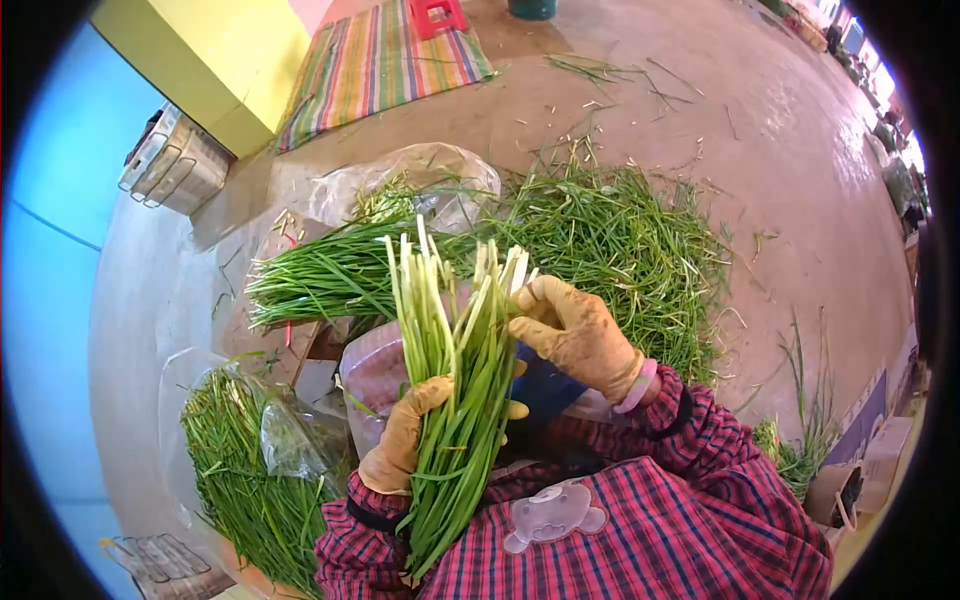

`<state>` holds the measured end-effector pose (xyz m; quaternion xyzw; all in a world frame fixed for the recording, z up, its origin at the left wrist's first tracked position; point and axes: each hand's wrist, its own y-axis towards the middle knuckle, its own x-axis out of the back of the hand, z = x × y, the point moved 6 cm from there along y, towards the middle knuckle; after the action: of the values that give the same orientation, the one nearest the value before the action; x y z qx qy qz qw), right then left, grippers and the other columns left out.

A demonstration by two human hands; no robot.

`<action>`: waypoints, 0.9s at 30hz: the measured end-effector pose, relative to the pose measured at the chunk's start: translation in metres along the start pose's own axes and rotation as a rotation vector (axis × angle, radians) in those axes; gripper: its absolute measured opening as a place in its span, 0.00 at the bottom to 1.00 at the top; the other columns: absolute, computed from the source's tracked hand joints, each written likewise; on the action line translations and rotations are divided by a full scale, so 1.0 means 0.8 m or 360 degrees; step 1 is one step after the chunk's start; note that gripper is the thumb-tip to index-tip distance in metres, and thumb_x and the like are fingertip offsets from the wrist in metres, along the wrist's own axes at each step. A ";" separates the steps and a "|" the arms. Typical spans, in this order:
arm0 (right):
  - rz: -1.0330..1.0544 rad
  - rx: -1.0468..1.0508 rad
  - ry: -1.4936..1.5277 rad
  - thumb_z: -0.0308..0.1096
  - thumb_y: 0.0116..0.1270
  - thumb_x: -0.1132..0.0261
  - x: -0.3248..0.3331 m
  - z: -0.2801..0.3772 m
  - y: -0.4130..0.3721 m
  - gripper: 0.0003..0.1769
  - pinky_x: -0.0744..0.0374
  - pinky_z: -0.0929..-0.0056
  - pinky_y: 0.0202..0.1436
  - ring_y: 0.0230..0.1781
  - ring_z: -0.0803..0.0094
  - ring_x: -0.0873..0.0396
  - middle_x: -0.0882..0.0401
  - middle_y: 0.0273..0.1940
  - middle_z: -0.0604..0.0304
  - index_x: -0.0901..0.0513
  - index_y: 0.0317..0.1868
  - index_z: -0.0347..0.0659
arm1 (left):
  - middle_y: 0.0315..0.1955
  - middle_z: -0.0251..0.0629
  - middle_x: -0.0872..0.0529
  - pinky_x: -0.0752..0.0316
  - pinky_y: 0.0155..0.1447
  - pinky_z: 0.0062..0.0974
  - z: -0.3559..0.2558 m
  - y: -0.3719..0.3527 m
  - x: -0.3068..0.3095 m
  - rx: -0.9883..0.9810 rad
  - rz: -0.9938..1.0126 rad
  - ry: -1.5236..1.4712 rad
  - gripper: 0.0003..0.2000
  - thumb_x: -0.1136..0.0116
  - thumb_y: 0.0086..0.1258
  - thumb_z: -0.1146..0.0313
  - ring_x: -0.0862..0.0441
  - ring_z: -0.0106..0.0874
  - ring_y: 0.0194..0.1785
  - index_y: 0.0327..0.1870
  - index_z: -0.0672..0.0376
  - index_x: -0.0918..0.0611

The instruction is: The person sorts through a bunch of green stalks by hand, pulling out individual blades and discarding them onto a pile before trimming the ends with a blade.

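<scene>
A bunch of garlic chives [450, 400] stands upright before my chest, pale stem ends up and green leaves hanging down. My left hand [405, 435], in a soiled tan glove, wraps around its middle. At the bunch's upper right, my right hand [578, 335], gloved alike, pinches stems between thumb and fingers; the exact stems are partly hidden. Behind the bunch lies a sheaf of chives [325, 275] with its leaves to the left. A large loose heap of green leaves [620, 250] spreads beyond my right hand.
At the lower left, more chives [245, 470] lie in a clear plastic bag [295, 435]. Another clear bag [450, 165] lies behind the sheaf. A striped mat [385, 70] carries a red stool [437, 15]. A bundled stack [178, 160] stands by the yellow pillar [215, 60].
</scene>
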<state>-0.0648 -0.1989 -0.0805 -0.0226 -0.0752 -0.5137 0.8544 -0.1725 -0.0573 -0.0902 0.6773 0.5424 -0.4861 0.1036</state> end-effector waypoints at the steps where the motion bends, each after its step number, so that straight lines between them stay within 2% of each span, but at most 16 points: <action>1: 0.0019 -0.0097 0.0046 0.28 0.65 0.32 0.007 -0.012 -0.002 0.08 0.23 0.77 0.32 0.27 0.81 0.24 0.21 0.31 0.66 0.21 0.43 0.37 | 0.69 0.60 0.35 0.16 0.50 0.47 -0.001 0.001 0.003 -0.0033 0.0062 -0.0074 0.38 0.47 0.70 0.53 0.20 0.54 0.56 0.75 0.63 0.44; 3: 0.0038 -0.0198 0.0094 0.29 0.66 0.33 0.014 -0.016 -0.002 0.08 0.24 0.78 0.30 0.26 0.81 0.25 0.21 0.31 0.67 0.21 0.42 0.37 | 0.70 0.56 0.36 0.16 0.51 0.43 -0.006 -0.002 -0.005 -0.0041 0.0064 -0.0023 0.38 0.47 0.69 0.51 0.20 0.50 0.58 0.74 0.65 0.43; 5: 0.0226 -0.0448 0.0497 0.34 0.70 0.36 0.008 -0.023 -0.006 0.08 0.28 0.85 0.27 0.25 0.84 0.27 0.21 0.33 0.67 0.23 0.44 0.39 | 0.71 0.53 0.36 0.15 0.51 0.39 -0.006 -0.003 -0.006 -0.0048 0.0069 0.0024 0.39 0.46 0.68 0.49 0.21 0.47 0.60 0.74 0.67 0.41; 8: 0.0387 -0.0623 0.0567 0.35 0.71 0.37 0.006 -0.015 -0.010 0.09 0.30 0.85 0.25 0.23 0.84 0.28 0.22 0.31 0.67 0.23 0.44 0.40 | 0.58 0.49 0.20 0.18 0.40 0.25 0.006 -0.005 0.005 0.0116 -0.0027 0.0119 0.35 0.43 0.68 0.52 0.14 0.31 0.42 0.70 0.66 0.34; 9: 0.0403 -0.0642 0.0605 0.37 0.71 0.38 0.008 -0.025 -0.010 0.10 0.33 0.85 0.24 0.21 0.83 0.30 0.24 0.30 0.67 0.23 0.44 0.40 | 0.50 0.44 0.15 0.22 0.35 0.19 0.000 -0.005 -0.004 0.0012 -0.0111 0.0217 0.30 0.41 0.68 0.58 0.16 0.23 0.33 0.67 0.66 0.30; 10: 0.0363 -0.0634 0.0696 0.40 0.72 0.39 0.010 -0.025 -0.009 0.10 0.36 0.85 0.22 0.20 0.84 0.32 0.26 0.27 0.71 0.21 0.41 0.42 | 0.50 0.44 0.15 0.22 0.35 0.19 -0.001 -0.005 -0.005 0.0013 -0.0113 0.0217 0.30 0.41 0.68 0.58 0.16 0.23 0.33 0.67 0.66 0.30; 12: 0.0288 -0.0602 0.1286 0.38 0.74 0.41 0.016 -0.025 -0.009 0.10 0.37 0.85 0.21 0.19 0.83 0.34 0.27 0.26 0.69 0.21 0.43 0.40 | 0.52 0.44 0.15 0.22 0.34 0.17 -0.006 -0.006 -0.004 -0.0052 -0.0133 0.0365 0.27 0.40 0.67 0.64 0.17 0.23 0.32 0.66 0.66 0.29; 13: 0.0300 -0.0576 0.1487 0.36 0.76 0.43 0.021 -0.032 -0.008 0.10 0.39 0.85 0.20 0.19 0.83 0.36 0.29 0.26 0.68 0.21 0.45 0.37 | 0.51 0.49 0.15 0.24 0.31 0.18 -0.007 -0.006 -0.005 -0.0085 -0.0195 0.0398 0.28 0.39 0.65 0.66 0.19 0.23 0.30 0.65 0.68 0.29; 16: 0.0240 -0.0485 0.1763 0.35 0.75 0.43 0.028 -0.035 -0.007 0.10 0.40 0.84 0.19 0.18 0.83 0.37 0.30 0.25 0.69 0.22 0.46 0.37 | 0.50 0.48 0.15 0.24 0.31 0.17 -0.004 0.000 -0.002 -0.0002 -0.0293 0.0472 0.26 0.38 0.64 0.71 0.19 0.21 0.30 0.64 0.68 0.27; 18: 0.0226 -0.0446 0.1782 0.35 0.76 0.44 0.040 -0.043 -0.002 0.10 0.40 0.84 0.19 0.17 0.83 0.38 0.32 0.25 0.70 0.23 0.48 0.37 | 0.50 0.47 0.14 0.23 0.32 0.17 0.000 0.002 -0.007 0.0000 -0.0295 0.0352 0.26 0.37 0.63 0.74 0.19 0.20 0.30 0.64 0.67 0.27; 20: 0.0012 -0.0194 0.2338 0.36 0.77 0.45 0.077 -0.039 0.008 0.11 0.40 0.83 0.19 0.17 0.84 0.39 0.34 0.24 0.72 0.25 0.51 0.37 | 0.50 0.46 0.14 0.24 0.32 0.16 0.001 0.002 -0.004 0.0012 -0.0349 0.0489 0.26 0.36 0.63 0.73 0.19 0.19 0.30 0.63 0.67 0.26; 21: 0.0009 -0.0026 0.2515 0.36 0.77 0.46 0.096 -0.033 0.013 0.12 0.40 0.83 0.18 0.17 0.84 0.40 0.36 0.24 0.73 0.26 0.53 0.38 | 0.50 0.44 0.14 0.23 0.33 0.15 -0.002 0.000 -0.006 0.0007 -0.0347 0.0486 0.26 0.36 0.63 0.73 0.19 0.18 0.31 0.63 0.66 0.26; 22: -0.0245 -0.0065 0.2525 0.37 0.78 0.47 0.116 -0.035 0.012 0.12 0.40 0.84 0.19 0.18 0.84 0.40 0.37 0.24 0.73 0.26 0.52 0.38 | 0.50 0.44 0.14 0.23 0.33 0.15 -0.002 0.000 -0.005 0.0010 -0.0349 0.0488 0.26 0.36 0.63 0.73 0.19 0.18 0.31 0.63 0.66 0.26; 24: -0.0402 0.0028 0.1909 0.35 0.78 0.48 0.132 -0.022 0.006 0.11 0.37 0.83 0.21 0.19 0.84 0.38 0.34 0.25 0.70 0.24 0.47 0.37 | 0.50 0.43 0.14 0.24 0.33 0.15 -0.005 0.001 0.001 -0.0064 -0.0403 0.0455 0.26 0.36 0.63 0.71 0.18 0.18 0.32 0.63 0.66 0.26; 26: -0.0401 -0.0031 0.0711 0.34 0.75 0.45 0.103 0.003 -0.008 0.10 0.33 0.83 0.24 0.22 0.82 0.32 0.25 0.30 0.65 0.20 0.43 0.37 | 0.51 0.43 0.14 0.23 0.33 0.15 -0.005 0.002 -0.005 -0.0053 -0.0344 0.0463 0.25 0.37 0.65 0.68 0.17 0.20 0.33 0.63 0.66 0.26; 27: -0.0126 0.0212 -0.0021 0.34 0.70 0.40 0.082 0.039 -0.015 0.10 0.24 0.77 0.36 0.33 0.75 0.23 0.19 0.39 0.60 0.17 0.43 0.37 | 0.50 0.44 0.14 0.22 0.33 0.15 -0.004 0.004 -0.009 -0.0036 -0.0353 0.0466 0.25 0.38 0.66 0.66 0.16 0.22 0.33 0.63 0.66 0.26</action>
<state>-0.0484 -0.2586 -0.0403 0.0339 -0.1155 -0.5406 0.8326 -0.1680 -0.0607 -0.0845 0.6756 0.6285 -0.3846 -0.0231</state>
